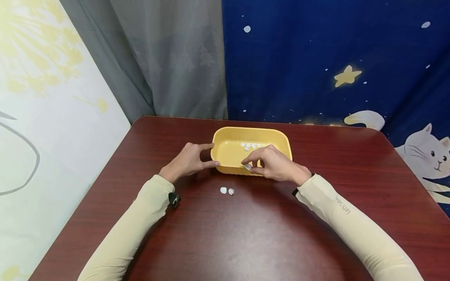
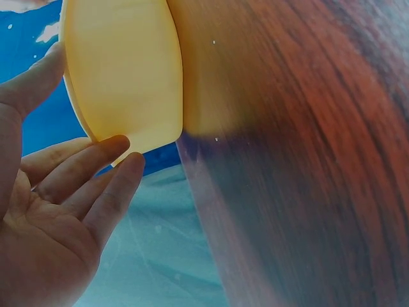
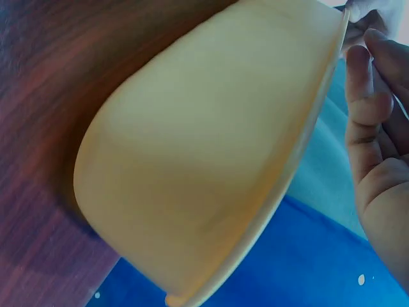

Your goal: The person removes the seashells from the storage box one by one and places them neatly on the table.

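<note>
A yellow plastic basin (image 1: 226, 156) stands on the dark red table, with several small white shell-like pieces (image 1: 254, 146) lying in it. At its left end my left hand (image 1: 191, 159) holds the rim, thumb at the front corner and fingers at the end wall; the left wrist view shows the fingertips (image 2: 131, 163) against the basin. Above the front rim, my right hand (image 1: 275, 164) pinches another white shell-like piece (image 1: 248, 167) between thumb and fingers. In the right wrist view the hand partly leaves the frame and the piece is hard to make out.
Two more white pieces (image 1: 223, 190) lie side by side on the table (image 1: 225, 242) in front of the basin. Behind the table hang a grey curtain (image 1: 183, 58) and a blue star-patterned curtain (image 1: 299, 58). A white patterned wall or panel (image 1: 52, 128) borders the left side.
</note>
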Available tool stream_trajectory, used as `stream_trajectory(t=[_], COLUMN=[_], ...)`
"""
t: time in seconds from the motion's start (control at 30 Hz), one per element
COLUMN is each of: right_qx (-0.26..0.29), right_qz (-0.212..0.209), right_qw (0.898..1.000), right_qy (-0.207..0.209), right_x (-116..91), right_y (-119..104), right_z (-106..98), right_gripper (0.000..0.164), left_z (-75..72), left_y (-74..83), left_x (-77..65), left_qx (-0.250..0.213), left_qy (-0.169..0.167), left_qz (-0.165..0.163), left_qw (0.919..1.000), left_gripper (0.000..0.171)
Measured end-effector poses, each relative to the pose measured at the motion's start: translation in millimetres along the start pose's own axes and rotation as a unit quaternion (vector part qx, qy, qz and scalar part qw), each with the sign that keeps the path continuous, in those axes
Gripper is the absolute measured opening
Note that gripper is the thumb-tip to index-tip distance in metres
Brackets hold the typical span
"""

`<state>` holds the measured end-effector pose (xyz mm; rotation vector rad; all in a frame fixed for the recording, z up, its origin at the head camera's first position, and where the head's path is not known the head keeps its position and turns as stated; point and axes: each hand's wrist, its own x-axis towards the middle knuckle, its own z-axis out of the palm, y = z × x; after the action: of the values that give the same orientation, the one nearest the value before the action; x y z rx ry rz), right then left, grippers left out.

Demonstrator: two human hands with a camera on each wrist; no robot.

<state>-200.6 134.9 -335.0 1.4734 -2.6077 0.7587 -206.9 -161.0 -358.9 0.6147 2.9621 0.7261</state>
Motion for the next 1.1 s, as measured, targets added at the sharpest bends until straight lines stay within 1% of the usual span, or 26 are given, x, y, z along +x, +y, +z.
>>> stream_trajectory(t=[0.13, 0.37, 0.53, 0.63, 0.73, 0.83, 0.9, 1.0, 1.1], right_qx=[0.015, 0.056, 0.046, 0.020, -0.026, -0.083, -0.111, -0.138, -0.149], right_qz=[-0.018, -0.026, -0.039, -0.041, -0.040, -0.037, -0.036, -0.039, -0.042], right_qw=[1.000, 0.998, 0.997, 0.997, 0.997, 0.993, 0.989, 0.985, 0.982], right_qy=[-0.003, -0.020, -0.042, -0.054, -0.068, -0.080, -0.087, -0.096, -0.104], right_x=[1, 2, 1, 0, -1, -2, -3, -4, -4], right_y=[-1, -4, -10, -16, -21, -24, -26, -27, -26], right_z=[5, 12, 18, 23, 29, 37, 40, 45, 48], right_gripper=[0.019, 0.018, 0.015, 0.014, 0.016, 0.020, 0.021, 0.019, 0.016], left_z=[-0.2, -0.7, -0.9, -1.1, -1.4, -1.5, -1.1, -0.3, 0.8], left_y=[-0.6, -0.1, 0.3, -0.1, -0.2, 0.3, 0.4, 0.4, -0.2], left_x=[0.2, 0.7, 0.3, -0.2, -0.4, -0.7, -1.0, -1.4, -1.1], left_qx=[-0.001, 0.001, 0.002, -0.002, -0.004, -0.006, -0.004, -0.004, -0.005], left_qy=[-0.001, 0.001, 0.001, 0.000, 0.001, 0.002, 0.002, 0.002, 0.003], left_qz=[0.000, 0.002, 0.001, 0.000, 0.002, 0.003, 0.004, 0.004, 0.001], left_qw=[1.0000, 1.0000, 1.0000, 1.0000, 1.0000, 1.0000, 1.0000, 1.0000, 1.0000], left_gripper=[0.074, 0.074, 0.075, 0.075, 0.075, 0.074, 0.074, 0.074, 0.074])
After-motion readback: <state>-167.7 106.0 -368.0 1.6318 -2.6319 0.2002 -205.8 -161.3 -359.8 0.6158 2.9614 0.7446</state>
